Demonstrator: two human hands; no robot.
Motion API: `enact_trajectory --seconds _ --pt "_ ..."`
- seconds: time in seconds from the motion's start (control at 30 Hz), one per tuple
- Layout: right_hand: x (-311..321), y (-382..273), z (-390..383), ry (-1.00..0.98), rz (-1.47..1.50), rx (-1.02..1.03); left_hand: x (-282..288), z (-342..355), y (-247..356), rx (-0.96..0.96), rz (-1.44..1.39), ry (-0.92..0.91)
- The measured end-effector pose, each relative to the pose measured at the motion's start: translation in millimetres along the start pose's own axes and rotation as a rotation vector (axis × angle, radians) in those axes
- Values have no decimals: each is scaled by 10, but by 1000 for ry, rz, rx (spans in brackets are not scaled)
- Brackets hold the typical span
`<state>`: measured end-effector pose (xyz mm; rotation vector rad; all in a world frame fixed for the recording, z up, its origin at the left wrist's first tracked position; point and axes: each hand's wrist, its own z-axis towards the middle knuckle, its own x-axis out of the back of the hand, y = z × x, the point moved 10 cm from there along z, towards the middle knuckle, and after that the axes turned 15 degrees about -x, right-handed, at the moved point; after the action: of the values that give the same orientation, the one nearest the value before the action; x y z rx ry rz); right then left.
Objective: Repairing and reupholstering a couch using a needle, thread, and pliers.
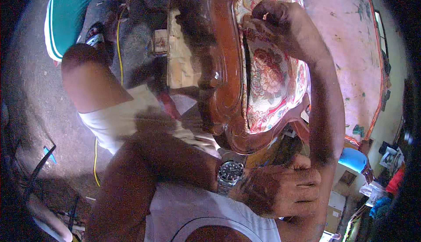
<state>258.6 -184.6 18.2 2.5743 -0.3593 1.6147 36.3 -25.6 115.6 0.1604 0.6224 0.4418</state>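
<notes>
A carved brown wooden furniture frame [226,53] bears a floral upholstered pad [272,93], with a dark slit along their seam. At the top of the pad my right hand [274,20] is closed in a pinch over the fabric near that seam; a tiny light bit shows among the fingers, too small to name. Lower down, my left hand [274,189], with a steel watch [230,172] on the wrist, lies across my right forearm [324,123], its fingers curled onto it.
My bent knee [87,71] is at left. Teal clothing [70,14], apparently another person's, is at upper left. A yellow cord [119,53] crosses the floor. A pale pink surface [342,44] stretches along the right, with a blue object [353,158] and assorted items below it.
</notes>
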Motion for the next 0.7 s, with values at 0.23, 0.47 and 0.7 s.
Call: enact_trajectory --seconds 0.23,0.47,0.7 --pt "-31 4 -4 -24 -15 -44 42 38 37 -14 -3 19" --pt "81 -198 -33 33 -106 44 107 73 38 -20 -8 28" --pt "69 -296 10 -14 -103 90 79 89 83 -28 -8 -16"
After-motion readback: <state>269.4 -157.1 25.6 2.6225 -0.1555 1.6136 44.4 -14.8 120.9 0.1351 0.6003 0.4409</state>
